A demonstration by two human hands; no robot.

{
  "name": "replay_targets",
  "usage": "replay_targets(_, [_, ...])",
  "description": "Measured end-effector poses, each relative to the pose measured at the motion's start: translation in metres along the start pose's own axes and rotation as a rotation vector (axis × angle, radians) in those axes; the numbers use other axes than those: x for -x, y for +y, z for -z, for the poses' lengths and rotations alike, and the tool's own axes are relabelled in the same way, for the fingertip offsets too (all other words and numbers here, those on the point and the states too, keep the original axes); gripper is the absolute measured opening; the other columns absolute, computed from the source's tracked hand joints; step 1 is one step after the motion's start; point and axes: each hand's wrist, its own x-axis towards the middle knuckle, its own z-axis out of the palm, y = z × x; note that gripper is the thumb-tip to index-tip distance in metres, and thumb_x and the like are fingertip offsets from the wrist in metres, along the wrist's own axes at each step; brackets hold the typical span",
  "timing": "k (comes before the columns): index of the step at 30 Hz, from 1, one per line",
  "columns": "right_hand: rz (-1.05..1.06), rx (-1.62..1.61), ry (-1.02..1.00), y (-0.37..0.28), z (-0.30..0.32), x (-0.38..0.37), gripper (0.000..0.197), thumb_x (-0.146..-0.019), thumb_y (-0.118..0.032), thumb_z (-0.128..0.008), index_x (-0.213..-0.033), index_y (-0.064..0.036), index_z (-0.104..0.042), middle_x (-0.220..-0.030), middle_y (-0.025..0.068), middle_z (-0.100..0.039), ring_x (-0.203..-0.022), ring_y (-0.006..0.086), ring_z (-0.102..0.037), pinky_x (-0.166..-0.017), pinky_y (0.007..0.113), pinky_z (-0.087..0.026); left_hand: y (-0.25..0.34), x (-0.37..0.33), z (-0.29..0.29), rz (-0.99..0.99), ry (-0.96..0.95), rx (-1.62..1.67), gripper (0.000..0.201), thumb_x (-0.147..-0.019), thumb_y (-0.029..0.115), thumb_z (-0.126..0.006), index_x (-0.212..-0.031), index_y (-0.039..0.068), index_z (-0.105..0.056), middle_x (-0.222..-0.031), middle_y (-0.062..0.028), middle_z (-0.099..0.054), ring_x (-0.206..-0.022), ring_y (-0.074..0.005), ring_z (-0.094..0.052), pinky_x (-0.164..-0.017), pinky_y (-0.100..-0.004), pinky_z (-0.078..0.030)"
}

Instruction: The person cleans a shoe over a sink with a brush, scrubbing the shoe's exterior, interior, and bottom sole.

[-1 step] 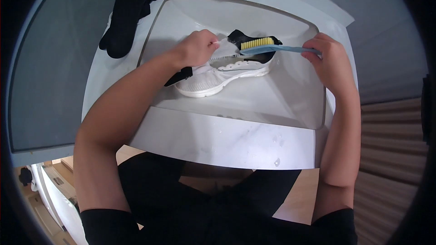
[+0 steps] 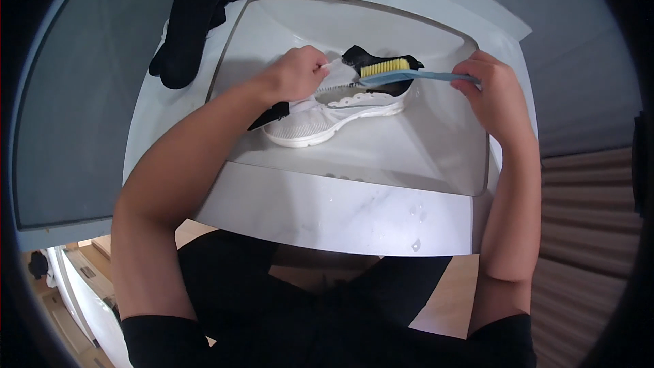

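- Shoe (image 2: 300, 128) lies in the sink (image 2: 422, 157), toe to the left, black heel to the right.
- Left hand (image 2: 298, 73): grip pinched on the shoe's white fabric near its opening.
- Right hand (image 2: 492, 88): grip clamped on the far end of the brush (image 2: 409, 75).
- Brushing looks under way to me, yellow bristles at the heel; from here I can't tell which parts are done and which are left.
- No brand, label or writing I can read.

Blk top (image 2: 300, 349), short blk slvs (image 2: 162, 338) w/ straight hems (image 2: 158, 317), blk legwear (image 2: 228, 269), L hand (image 2: 298, 73) & R hand (image 2: 496, 95) bare.
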Motion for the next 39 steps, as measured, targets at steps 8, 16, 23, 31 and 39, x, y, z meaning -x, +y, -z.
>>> replay_targets(8, [0.199, -0.139, -0.163, -0.036, 0.005, 0.010, 0.009, -0.081, -0.003, -0.075, -0.089, -0.0006, -0.072, -0.091, 0.0136, -0.067, -0.079, 0.0367, -0.064, -0.072, 0.043, -0.051, 0.011, 0.009, -0.003, 0.054, 0.097, -0.057, 0.030, -0.098, 0.016, -0.059, -0.119, -0.003, -0.069, -0.108, -0.0258, -0.071, -0.103, -0.0415, -0.068, -0.092, -0.0421, -0.053])
replay_targets(16, [-0.098, -0.101, -0.171, -0.010, 0.012, 0.005, 0.013, -0.084, -0.008, -0.074, -0.092, 0.0023, -0.074, -0.080, 0.0201, -0.069, -0.072, 0.0381, -0.064, -0.071, 0.043, -0.052, 0.018, 0.017, 0.005, -0.185, 0.277, -0.021, 0.025, -0.098, 0.013, -0.057, -0.114, -0.001, -0.071, -0.101, -0.0252, -0.071, -0.097, -0.0421, -0.067, -0.089, -0.0411, -0.053])
replay_targets(23, [-0.279, 0.058, -0.166, -0.010, 0.000, 0.000, 0.026, -0.089, -0.027, -0.073, -0.087, -0.0006, -0.076, -0.069, 0.0183, -0.066, -0.064, 0.0369, -0.062, -0.063, 0.042, -0.050, 0.006, 0.010, 0.001, -0.099, 0.214, 0.098, 0.032, -0.089, 0.011, -0.060, -0.118, 0.000, -0.069, -0.095, -0.0195, -0.071, -0.085, -0.0276, -0.067, -0.082, -0.0360, -0.052])
replay_targets(31, [0.093, 0.369, 0.271, -0.027, -0.047, -0.014, 0.046, -0.097, -0.040, -0.062, -0.064, -0.0100, -0.069, -0.063, 0.0094, -0.066, -0.057, 0.0314, -0.065, -0.051, 0.043, -0.051, 0.016, 0.011, 0.013, 0.011, -0.062, 0.242, 0.051, -0.077, 0.010, -0.058, -0.128, 0.006, -0.059, -0.093, -0.0051, -0.058, -0.084, -0.0157, -0.054, -0.077, -0.0270, -0.046])
replay_targets(39, [-0.203, 0.276, 0.098, -0.001, -0.052, -0.020, 0.038, -0.097, -0.038, -0.056, -0.077, -0.0124, -0.075, -0.072, 0.0112, -0.071, -0.068, 0.0340, -0.070, -0.062, 0.047, -0.055, 0.014, 0.012, 0.016, -0.018, -0.271, 0.475, 0.064, -0.072, 0.010, -0.057, -0.135, 0.002, -0.058, -0.115, -0.0112, -0.060, -0.099, -0.0189, -0.057, -0.088, -0.0289, -0.047])
